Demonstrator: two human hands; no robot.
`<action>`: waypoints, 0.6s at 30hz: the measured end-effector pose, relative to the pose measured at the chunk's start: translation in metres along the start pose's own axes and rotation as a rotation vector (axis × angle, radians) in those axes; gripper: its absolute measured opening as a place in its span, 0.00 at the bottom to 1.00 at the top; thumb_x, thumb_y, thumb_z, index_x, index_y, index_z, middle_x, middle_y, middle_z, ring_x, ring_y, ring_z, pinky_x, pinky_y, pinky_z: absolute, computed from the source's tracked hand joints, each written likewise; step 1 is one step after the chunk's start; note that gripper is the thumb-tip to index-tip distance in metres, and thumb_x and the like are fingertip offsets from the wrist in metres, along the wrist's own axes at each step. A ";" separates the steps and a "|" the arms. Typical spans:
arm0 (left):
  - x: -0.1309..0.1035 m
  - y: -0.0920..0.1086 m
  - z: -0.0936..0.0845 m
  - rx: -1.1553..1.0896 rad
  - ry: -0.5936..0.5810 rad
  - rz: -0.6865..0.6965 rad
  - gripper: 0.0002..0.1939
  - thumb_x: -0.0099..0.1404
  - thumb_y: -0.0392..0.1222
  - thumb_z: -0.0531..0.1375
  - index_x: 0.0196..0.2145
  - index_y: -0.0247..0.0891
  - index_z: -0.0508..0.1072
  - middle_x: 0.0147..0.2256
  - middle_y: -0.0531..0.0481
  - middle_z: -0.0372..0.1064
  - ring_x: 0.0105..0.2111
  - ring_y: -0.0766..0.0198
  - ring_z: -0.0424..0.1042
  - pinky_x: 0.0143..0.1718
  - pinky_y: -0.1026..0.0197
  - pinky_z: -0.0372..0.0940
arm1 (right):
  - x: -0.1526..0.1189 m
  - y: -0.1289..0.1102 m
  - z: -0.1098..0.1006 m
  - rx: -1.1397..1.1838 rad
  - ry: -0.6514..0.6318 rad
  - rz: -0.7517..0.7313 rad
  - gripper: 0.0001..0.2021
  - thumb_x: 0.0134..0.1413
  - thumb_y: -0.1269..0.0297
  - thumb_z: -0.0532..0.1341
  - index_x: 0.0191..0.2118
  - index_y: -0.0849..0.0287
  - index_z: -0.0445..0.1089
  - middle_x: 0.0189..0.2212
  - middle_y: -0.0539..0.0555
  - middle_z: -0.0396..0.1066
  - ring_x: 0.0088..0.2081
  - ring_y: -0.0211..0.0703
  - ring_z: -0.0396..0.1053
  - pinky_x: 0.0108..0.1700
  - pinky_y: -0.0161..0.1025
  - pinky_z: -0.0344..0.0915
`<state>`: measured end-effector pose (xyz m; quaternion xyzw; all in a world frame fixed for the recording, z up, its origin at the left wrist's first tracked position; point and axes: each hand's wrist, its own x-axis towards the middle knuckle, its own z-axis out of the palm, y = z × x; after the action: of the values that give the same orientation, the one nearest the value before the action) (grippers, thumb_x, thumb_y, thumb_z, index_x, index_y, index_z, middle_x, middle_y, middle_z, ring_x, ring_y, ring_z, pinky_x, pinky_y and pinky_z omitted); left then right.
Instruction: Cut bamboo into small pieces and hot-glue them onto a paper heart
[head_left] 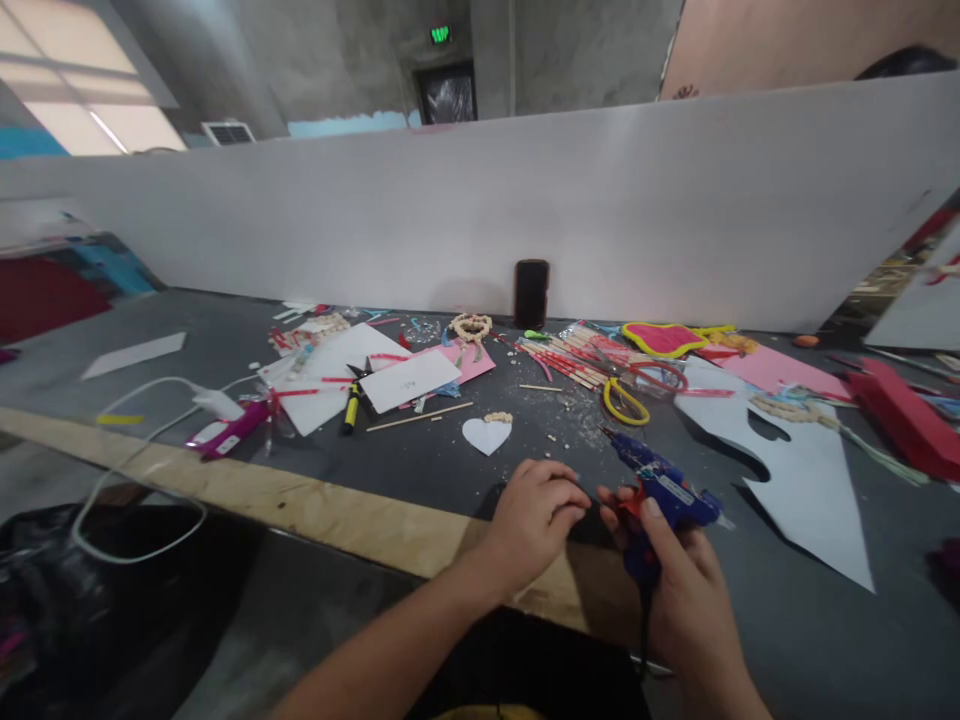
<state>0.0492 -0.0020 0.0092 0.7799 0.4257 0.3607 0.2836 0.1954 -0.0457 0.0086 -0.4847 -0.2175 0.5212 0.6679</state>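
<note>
My right hand (686, 580) is wrapped round the handle of a blue hot glue gun (667, 492), whose nozzle points up and to the left over the table. Close to its left, my left hand (536, 515) rests near the table's front edge with fingers bent and drawn together; whatever it may hold is hidden. Just beyond the left hand lies a white paper heart (487, 436). Small beige pieces (498, 417) sit in a row along the heart's upper right edge.
Yellow-handled scissors (625, 402), pliers (350, 405) and a wooden stick (420, 417) lie around the heart. Cut white paper (802, 470) spreads at the right. A purple glue gun (229, 430) and white cable are at left. A phone (531, 293) leans on the white partition (375, 220).
</note>
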 end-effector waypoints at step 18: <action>-0.006 -0.017 -0.016 -0.711 0.181 -0.445 0.08 0.57 0.42 0.62 0.33 0.36 0.76 0.31 0.48 0.76 0.34 0.62 0.72 0.38 0.63 0.64 | -0.013 0.008 -0.016 -0.613 -0.146 -0.311 0.18 0.53 0.49 0.57 0.32 0.60 0.73 0.27 0.56 0.75 0.28 0.43 0.72 0.31 0.35 0.70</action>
<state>0.0260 0.0035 0.0039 0.4882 0.4557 0.4820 0.5672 0.1994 -0.0639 -0.0025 -0.5853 -0.4824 0.3569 0.5453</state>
